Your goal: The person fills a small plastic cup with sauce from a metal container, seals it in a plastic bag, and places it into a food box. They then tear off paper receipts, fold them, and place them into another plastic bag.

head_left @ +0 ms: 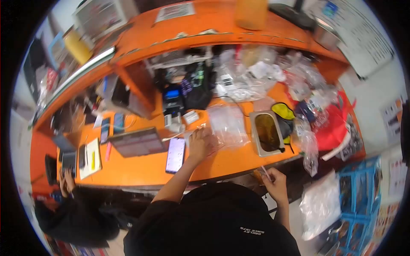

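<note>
- Fingers (197, 132) of the left hand (200, 144) are down on the crinkly edge of some clear plastic bags (227, 124), palm facing the worktop (213, 167). It's blurry there, so can't tell if they're pinching or just resting.
- Right hand (277, 184) is down by the front edge, fingers closed narrow on a thin pale stick (265, 172). Something orange-brown is right beside it, too small to make out.
- Those bags lie flat on the worktop, kinda mid-right, between the left hand and a rectangular metal pan (255, 133). Pan's got dark brownish liquid in it.
- Just left of the left hand there's a phone (175, 155), lying flat with its screen lit.
- Past that, a tablet (139, 143) standing tilted, then an open notebook (90, 158) with a yellow highlighter (93, 160) on it.
- Farther back, a small white box (191, 117) sits near a black device with a blue display (173, 101).
- Right of the pan: a yellow-and-black item (283, 112), then a messy pile with a red bag (329, 130).
- Off to the far left, another person (81, 217) in black has both hands at a dark device (68, 161).
</note>
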A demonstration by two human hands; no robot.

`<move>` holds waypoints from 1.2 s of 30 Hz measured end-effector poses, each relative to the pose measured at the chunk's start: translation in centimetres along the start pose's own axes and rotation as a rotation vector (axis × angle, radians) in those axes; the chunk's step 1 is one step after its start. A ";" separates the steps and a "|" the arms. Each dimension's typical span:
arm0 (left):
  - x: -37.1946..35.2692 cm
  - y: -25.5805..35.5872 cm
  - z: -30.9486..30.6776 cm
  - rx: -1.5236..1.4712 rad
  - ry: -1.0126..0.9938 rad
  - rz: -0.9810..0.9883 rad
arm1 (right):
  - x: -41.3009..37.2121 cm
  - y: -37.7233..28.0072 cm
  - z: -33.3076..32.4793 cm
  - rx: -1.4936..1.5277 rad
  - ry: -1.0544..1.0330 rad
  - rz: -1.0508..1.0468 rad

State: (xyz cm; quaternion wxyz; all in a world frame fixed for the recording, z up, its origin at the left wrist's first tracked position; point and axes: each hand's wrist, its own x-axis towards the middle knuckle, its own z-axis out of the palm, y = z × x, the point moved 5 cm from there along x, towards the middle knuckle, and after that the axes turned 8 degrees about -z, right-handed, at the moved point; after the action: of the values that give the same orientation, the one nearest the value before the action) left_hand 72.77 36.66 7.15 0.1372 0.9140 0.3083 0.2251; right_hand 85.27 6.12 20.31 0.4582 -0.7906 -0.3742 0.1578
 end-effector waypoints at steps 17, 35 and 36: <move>7.1 6.0 -8.0 -0.965 0.417 -0.269 | -28.4 15.6 -19.3 -0.396 0.958 0.554; -1.9 25.6 -5.8 -1.397 -0.797 0.009 | -2.6 -1.7 -3.7 0.534 0.252 -0.055; -2.0 25.5 -6.1 -1.483 -0.837 -0.086 | -1.9 -2.4 -2.6 0.633 0.315 -0.014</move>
State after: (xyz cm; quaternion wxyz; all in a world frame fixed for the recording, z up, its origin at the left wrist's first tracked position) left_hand 81.14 16.45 21.68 0.8113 0.5833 0.0394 0.0072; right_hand 84.44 3.82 23.58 0.7338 -0.6214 -0.2368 0.1389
